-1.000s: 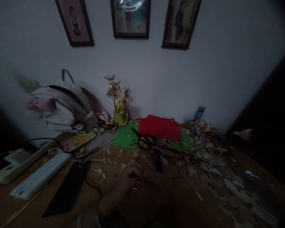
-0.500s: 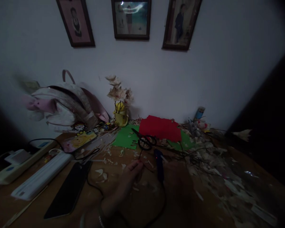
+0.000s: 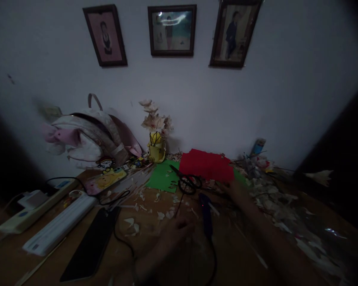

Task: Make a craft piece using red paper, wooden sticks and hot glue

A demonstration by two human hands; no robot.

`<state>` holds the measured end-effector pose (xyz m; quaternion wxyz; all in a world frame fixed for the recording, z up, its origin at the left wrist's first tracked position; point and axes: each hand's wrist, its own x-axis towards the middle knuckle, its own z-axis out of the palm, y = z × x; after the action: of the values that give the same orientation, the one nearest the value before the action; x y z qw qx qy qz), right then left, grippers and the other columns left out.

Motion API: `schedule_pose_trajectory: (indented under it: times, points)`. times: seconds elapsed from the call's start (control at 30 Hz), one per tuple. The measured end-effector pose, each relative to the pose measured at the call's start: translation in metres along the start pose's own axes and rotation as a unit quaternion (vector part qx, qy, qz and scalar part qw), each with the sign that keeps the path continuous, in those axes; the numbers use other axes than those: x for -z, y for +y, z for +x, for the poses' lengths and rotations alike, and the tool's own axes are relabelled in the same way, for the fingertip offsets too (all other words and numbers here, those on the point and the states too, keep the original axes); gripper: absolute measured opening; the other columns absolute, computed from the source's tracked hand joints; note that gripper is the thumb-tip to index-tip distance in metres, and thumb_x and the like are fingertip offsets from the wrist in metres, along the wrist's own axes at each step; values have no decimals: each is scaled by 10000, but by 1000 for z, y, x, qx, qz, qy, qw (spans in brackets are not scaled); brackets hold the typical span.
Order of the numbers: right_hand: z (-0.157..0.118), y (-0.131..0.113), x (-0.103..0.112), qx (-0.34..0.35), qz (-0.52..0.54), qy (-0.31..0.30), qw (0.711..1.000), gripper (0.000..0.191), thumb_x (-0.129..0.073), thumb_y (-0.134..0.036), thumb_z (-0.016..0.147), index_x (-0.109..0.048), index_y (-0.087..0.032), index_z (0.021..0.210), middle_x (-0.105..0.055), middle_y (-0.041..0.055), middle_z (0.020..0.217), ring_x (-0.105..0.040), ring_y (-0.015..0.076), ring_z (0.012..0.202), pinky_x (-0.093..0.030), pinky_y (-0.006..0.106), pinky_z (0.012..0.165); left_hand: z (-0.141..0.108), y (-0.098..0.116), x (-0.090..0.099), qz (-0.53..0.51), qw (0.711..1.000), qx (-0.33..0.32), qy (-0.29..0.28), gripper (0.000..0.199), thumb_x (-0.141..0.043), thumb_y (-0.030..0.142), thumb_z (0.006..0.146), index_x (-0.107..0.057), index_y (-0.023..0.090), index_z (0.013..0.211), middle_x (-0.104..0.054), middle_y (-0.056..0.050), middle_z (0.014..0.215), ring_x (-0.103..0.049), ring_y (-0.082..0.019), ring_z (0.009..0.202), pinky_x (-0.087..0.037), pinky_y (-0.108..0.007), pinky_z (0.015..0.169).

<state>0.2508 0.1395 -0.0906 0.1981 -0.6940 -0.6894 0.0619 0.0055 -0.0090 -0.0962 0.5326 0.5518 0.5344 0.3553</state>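
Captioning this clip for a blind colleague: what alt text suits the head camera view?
Two hands reach across a wooden desk strewn with pale paper scraps; the right hand nears a red paper sheet, the left hand a dark blue corded tool.

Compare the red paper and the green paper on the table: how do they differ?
The red paper is a vivid red, while the green paper is a plain bright green. The red lies on top, covering part of the green. The scissors rest with their blades on the green, not on the red. Both are flat sheets.
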Motion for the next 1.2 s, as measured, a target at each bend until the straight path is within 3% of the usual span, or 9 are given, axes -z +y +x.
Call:
schedule_pose_trajectory:
  times: [0.07, 0.17, 0.3, 0.5, 0.63, 0.8, 1.03, 1.2]
  points:
    - [10, 1, -10, -33, -34, -7, 999, 442, -465, -496, 821, -689, -121, 895, -692, 162, 799, -646, 250, 718, -376, 275, 535, 1, -3, 0, 51, 998, -22, -6, 225, -522, 340, 705, -489, 174, 556, -432, 55, 540, -406, -106, 570, -306, -214, 533]
    - [19, -1, -17, -71, -61, -22, 995, 481, -465, -496, 822, -694, -77, 880, -679, 226, 843, -649, 291, 761, -409, 307, 567, 3, -10, 1, 130, 990, -47, -21, 185, -488, 297, 735, -580, 163, 647, -528, 32, 612, -452, -124, 618, -330, -217, 568]
    - [18, -12, -16, -78, -62, -27, 995, 430, -431, -437, 857, -678, -100, 956, -676, 204, 928, -647, 274, 845, -429, 292, 610, 5, -18, 1, 231, 971, -56, -19, 199, -471, 271, 755, -622, 157, 694, -592, 10, 669, -502, -141, 654, -335, -218, 582]
    - [9, -19, -5, -86, -68, -39, 993, 350, -448, -361, 856, -693, -115, 902, -694, 167, 829, -660, 247, 746, -426, 277, 555, 3, -16, 1, 296, 953, -53, -17, 197, -456, 246, 759, -623, 154, 710, -613, -12, 708, -529, -155, 687, -348, -228, 605]
    - [10, -16, -5, -97, -77, -41, 991, 409, -451, -433, 841, -700, -110, 874, -695, 170, 824, -660, 256, 719, -434, 289, 541, 2, -16, 1, 317, 947, -55, -13, 205, -457, 254, 754, -628, 160, 692, -623, -18, 703, -524, -153, 665, -333, -235, 592]
    - [12, -16, -13, -77, -81, -34, 993, 329, -472, -343, 841, -674, -129, 987, -689, 166, 907, -657, 237, 813, -449, 268, 609, 0, -15, 1, 325, 944, -51, -16, 186, -474, 239, 733, -643, 173, 692, -648, -17, 710, -532, -150, 654, -314, -233, 569]
    - [15, -16, -22, -27, -106, -9, 994, 313, -472, -273, 827, -661, -88, 994, -669, 180, 918, -641, 232, 811, -438, 277, 638, -4, -12, 3, 360, 931, -60, -9, 210, -467, 229, 742, -668, 173, 718, -665, -38, 715, -543, -166, 628, -292, -243, 534]
    - [16, -9, -16, 67, -135, 41, 988, 325, -453, -182, 824, -598, -94, 1100, -608, 165, 1069, -530, 226, 1031, -382, 295, 837, -8, -6, 2, 370, 926, -75, -3, 275, -447, 285, 785, -663, 179, 652, -641, -31, 644, -504, -142, 567, -243, -250, 506]
